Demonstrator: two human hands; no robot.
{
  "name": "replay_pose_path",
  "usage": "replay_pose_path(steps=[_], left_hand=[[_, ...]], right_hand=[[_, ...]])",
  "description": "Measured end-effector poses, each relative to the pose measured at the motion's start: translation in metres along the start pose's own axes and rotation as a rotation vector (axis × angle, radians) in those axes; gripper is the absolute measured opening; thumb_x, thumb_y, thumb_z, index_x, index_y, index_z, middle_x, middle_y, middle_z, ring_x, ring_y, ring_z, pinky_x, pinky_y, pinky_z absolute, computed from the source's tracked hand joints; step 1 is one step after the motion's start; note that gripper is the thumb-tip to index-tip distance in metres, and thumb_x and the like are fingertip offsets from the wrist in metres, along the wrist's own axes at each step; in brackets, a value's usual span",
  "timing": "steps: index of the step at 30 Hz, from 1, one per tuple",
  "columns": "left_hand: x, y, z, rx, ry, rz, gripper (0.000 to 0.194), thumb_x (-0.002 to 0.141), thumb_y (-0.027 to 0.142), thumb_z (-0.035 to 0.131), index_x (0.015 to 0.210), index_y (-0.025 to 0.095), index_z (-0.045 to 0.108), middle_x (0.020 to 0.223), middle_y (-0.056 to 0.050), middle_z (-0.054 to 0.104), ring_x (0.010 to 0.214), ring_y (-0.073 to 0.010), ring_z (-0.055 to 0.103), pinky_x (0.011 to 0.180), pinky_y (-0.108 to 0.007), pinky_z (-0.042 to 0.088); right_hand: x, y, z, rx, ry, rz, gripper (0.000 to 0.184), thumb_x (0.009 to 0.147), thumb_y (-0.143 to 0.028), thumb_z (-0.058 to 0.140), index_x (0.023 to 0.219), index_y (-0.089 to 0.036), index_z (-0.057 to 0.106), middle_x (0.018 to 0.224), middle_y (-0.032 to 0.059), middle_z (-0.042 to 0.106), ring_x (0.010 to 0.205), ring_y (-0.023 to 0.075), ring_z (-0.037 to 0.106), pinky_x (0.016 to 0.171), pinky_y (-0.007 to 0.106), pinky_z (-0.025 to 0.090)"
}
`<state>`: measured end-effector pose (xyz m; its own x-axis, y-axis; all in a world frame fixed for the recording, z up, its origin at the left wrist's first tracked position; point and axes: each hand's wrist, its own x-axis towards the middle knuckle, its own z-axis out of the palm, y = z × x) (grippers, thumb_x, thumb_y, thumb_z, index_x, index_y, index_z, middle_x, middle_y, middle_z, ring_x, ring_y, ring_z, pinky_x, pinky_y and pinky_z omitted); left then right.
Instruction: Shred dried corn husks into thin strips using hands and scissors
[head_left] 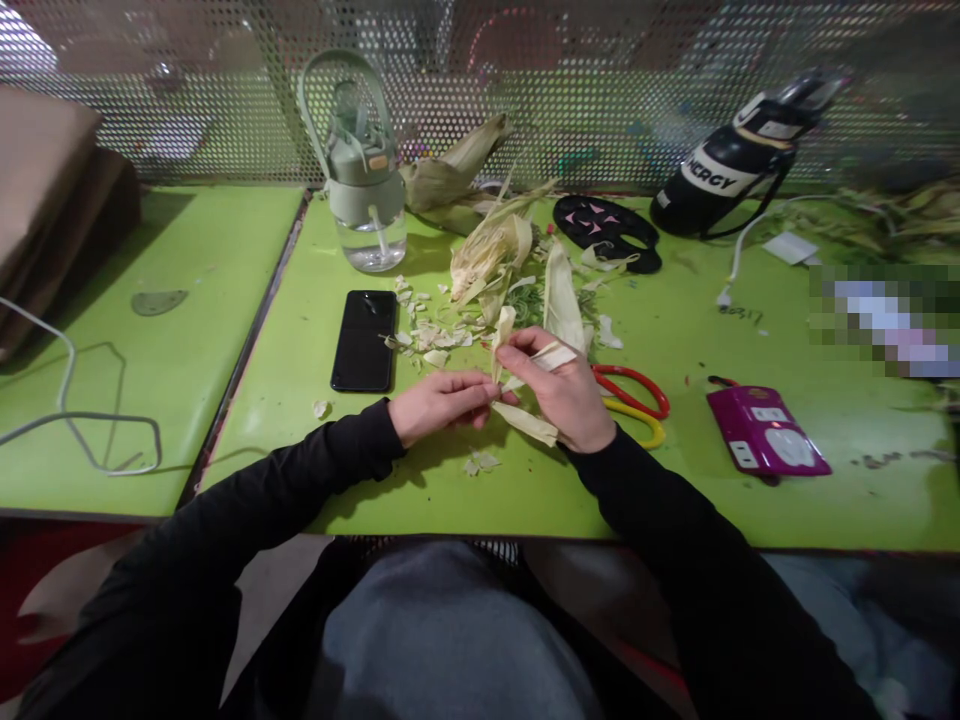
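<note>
Between my two hands is a small bundle of pale corn husk strips point(525, 422), some pointing up and others fanning to the right. My left hand point(448, 402) pinches its narrow middle with thumb and fingers. From the right, my right hand point(564, 392) closes thumb and fingers on the upper strips. Just beyond my hands lie a long loose husk piece point(561, 300), a frayed pile of husks point(491, 255) and scattered husk scraps point(427, 335). Scissors with red and yellow handles point(637, 405) rest beside my right hand, their blades hidden.
A black phone point(364, 340) lies left of the scraps, below a green water bottle point(367, 190). At the back are a black palette point(607, 230) and a tilted black bottle point(731, 160). A purple pouch point(766, 432) lies right. Perforated metal point(225, 120) borders the green table point(420, 500).
</note>
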<state>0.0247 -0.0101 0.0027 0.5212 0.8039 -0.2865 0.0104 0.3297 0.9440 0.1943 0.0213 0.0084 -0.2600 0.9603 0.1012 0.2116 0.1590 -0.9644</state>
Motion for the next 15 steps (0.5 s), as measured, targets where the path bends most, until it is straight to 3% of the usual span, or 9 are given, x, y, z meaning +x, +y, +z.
replay_pose_path(steps=[3,6,12,15], left_hand=[[0.0022,-0.0024,-0.0017,-0.098,0.024,-0.064,0.021,0.093,0.025,0.052,0.092,0.010,0.066,0.065,0.001,0.059,0.048,-0.0034,0.047,0.049,-0.017,0.034],[0.0032,-0.0015,-0.0023,-0.192,0.105,-0.047,0.018,0.094,0.022,0.051,0.092,0.010,0.064,0.063,0.002,0.060,0.046,-0.0024,0.046,0.046,-0.016,0.032],[0.0023,0.0011,-0.0036,-0.255,0.104,-0.072,0.025,0.095,0.030,0.052,0.088,0.010,0.065,0.060,0.002,0.059,0.046,-0.0024,0.047,0.045,-0.015,0.033],[0.0023,0.0011,-0.0033,-0.259,0.074,-0.102,0.020,0.093,0.024,0.055,0.084,0.009,0.065,0.058,0.002,0.060,0.046,-0.0028,0.049,0.046,-0.015,0.035]], right_hand=[[0.0001,-0.0004,-0.0005,-0.020,-0.092,0.042,0.024,0.084,-0.046,0.066,0.087,-0.022,0.065,0.075,-0.0012,0.063,0.069,0.0144,0.058,0.063,0.028,0.048],[0.0012,-0.0011,-0.0036,-0.091,-0.171,0.088,0.035,0.086,-0.055,0.060,0.091,-0.021,0.065,0.075,0.0002,0.064,0.066,0.0148,0.060,0.062,0.029,0.049],[0.0019,-0.0008,-0.0072,-0.159,-0.194,-0.057,0.033,0.090,-0.051,0.057,0.086,-0.020,0.069,0.078,0.0014,0.068,0.066,0.0136,0.061,0.061,0.027,0.047],[0.0005,-0.0014,-0.0058,-0.206,-0.146,-0.092,0.034,0.088,-0.052,0.059,0.085,-0.021,0.071,0.081,0.0025,0.070,0.070,0.0143,0.062,0.064,0.027,0.048]])
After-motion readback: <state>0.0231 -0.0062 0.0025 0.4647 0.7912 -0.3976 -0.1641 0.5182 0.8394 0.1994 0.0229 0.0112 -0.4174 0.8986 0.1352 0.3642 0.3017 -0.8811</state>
